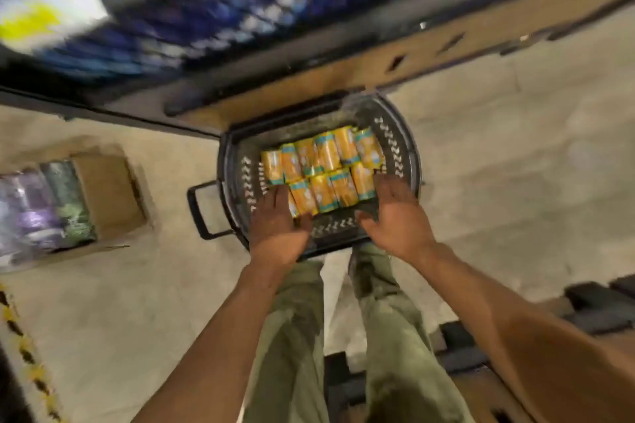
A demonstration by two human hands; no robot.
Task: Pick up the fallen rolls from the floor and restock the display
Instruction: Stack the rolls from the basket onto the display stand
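Observation:
Several yellow-and-teal wrapped rolls (326,166) lie in two rows inside a black mesh basket (395,134) standing on the floor. My left hand (278,227) reaches down over the basket's near left side, fingers spread, fingertips touching the front row of rolls. My right hand (395,213) hovers over the near right side, fingers apart, fingertips at the rightmost front roll. Neither hand has closed around a roll. The picture is blurred by motion.
A display shelf (206,27) with blue and white packs runs along the top, its wooden base just behind the basket. An open cardboard box (106,192) with purple and green packs sits on the floor at left. Dark pallets (591,306) lie at lower right.

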